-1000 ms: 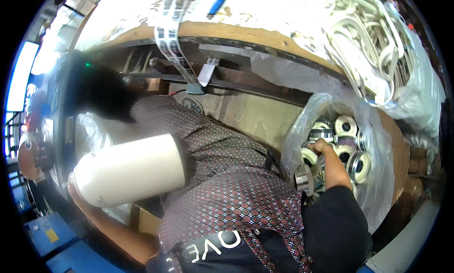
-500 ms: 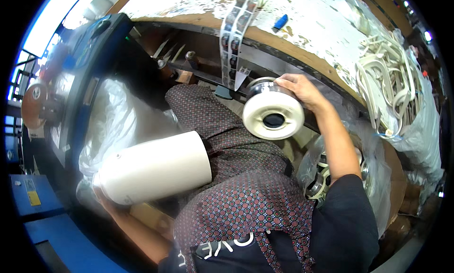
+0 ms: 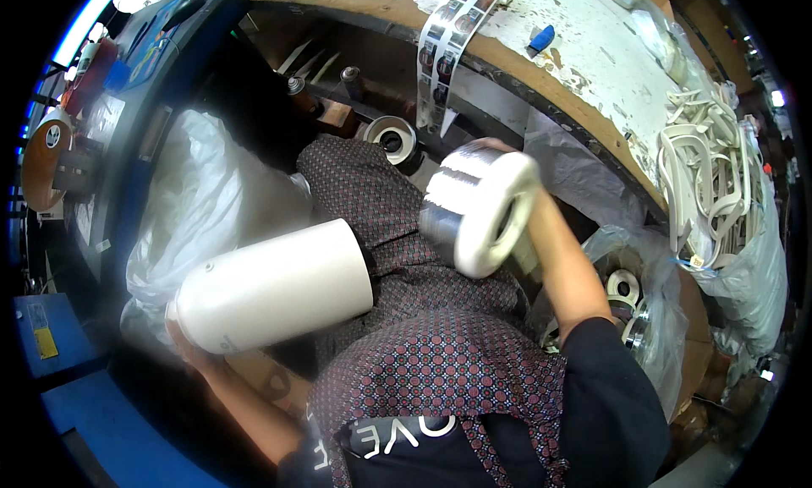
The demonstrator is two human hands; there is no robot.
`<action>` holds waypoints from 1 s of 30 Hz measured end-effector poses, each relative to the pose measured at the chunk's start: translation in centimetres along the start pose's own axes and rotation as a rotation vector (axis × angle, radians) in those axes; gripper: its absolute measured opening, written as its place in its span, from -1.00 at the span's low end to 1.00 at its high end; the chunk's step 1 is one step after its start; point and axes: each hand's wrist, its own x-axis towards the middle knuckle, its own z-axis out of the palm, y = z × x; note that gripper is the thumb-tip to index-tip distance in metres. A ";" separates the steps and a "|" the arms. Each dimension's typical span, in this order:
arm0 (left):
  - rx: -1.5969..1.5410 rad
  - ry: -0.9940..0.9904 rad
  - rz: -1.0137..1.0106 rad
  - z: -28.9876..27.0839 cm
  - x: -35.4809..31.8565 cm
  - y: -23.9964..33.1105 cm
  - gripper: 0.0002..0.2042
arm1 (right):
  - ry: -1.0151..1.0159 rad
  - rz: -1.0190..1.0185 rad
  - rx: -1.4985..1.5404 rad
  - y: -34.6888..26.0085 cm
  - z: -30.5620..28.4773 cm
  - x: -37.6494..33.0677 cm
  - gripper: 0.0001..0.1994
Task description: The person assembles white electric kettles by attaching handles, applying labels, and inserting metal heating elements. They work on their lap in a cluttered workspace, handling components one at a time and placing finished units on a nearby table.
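A large white cylinder [image 3: 275,289], like a jug or flask body, lies tilted across the left side of my lap. My left hand [image 3: 184,346] is closed round its narrower far-left end, the fingers mostly hidden behind it. In my right hand [image 3: 499,146] I grip a cream-and-silver ring-shaped collar [image 3: 474,205], raised above my lap and smeared by motion. Its cream ring faces right and its shiny metal side faces left. Part of the right hand is hidden behind the collar. The open end of the cylinder points toward the collar, with a gap between them.
Another cream-and-silver collar [image 3: 391,141] sits beyond my knee. More collars [image 3: 624,289] lie in a clear plastic bag at my right. A worn white table [image 3: 584,74] bears a sticker strip [image 3: 444,57] hanging over its edge. Cream handles [image 3: 706,175] are heaped at the right.
My right hand has turned the collar from facing me to facing right, blurring it. The other collar beyond my knee has come into view. The cylinder has barely shifted.
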 end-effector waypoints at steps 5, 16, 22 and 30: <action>0.164 -0.036 0.055 -2.2 1.5 0.1 -0.37 | 0.058 0.038 -0.168 5.8 -1.3 7.9 -0.66; -0.054 0.226 0.108 -8.0 -3.0 1.8 -0.27 | -0.044 -1.034 -1.506 5.7 2.4 0.7 -0.31; -0.099 0.396 0.086 -1.7 -4.3 1.9 -0.37 | -0.011 -1.110 -1.666 5.9 5.3 -1.8 -0.06; -0.271 0.399 0.007 1.0 -7.0 -0.7 -0.37 | -0.053 -1.023 -1.133 2.0 14.2 -0.3 -0.18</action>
